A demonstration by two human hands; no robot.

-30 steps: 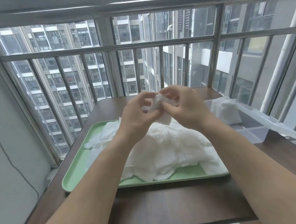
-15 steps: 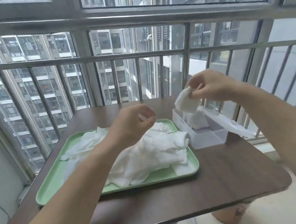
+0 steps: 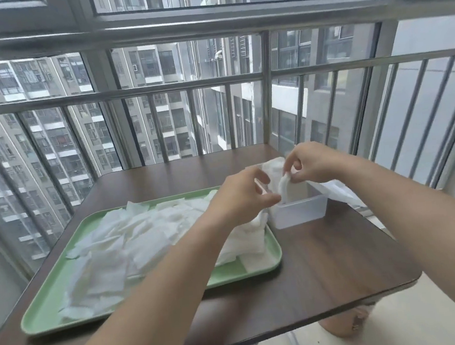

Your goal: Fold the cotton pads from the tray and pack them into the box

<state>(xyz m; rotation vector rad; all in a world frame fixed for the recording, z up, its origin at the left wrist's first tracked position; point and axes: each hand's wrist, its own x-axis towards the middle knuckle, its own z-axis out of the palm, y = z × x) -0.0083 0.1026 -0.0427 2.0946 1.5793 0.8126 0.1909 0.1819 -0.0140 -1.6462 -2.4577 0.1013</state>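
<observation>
A green tray (image 3: 47,312) on the brown table holds a loose heap of white cotton pads (image 3: 132,238). Just right of the tray stands a translucent white box (image 3: 301,213) with folded pads (image 3: 272,171) upright at its far end. My right hand (image 3: 315,163) hovers over the box and pinches a folded cotton pad (image 3: 284,187), whose lower edge dips inside the box. My left hand (image 3: 240,196) is at the box's left side, fingers loosely curled and holding nothing, thumb reaching toward the rim.
The box's clear lid (image 3: 334,189) lies open to its right, near the table edge. The table (image 3: 328,260) ends close behind the box at a metal window railing (image 3: 267,106). A wall stands on the left.
My right hand has brought the folded pad down from above the box into its opening. My left hand moved right from over the tray to the box's side. The camera view shifted left.
</observation>
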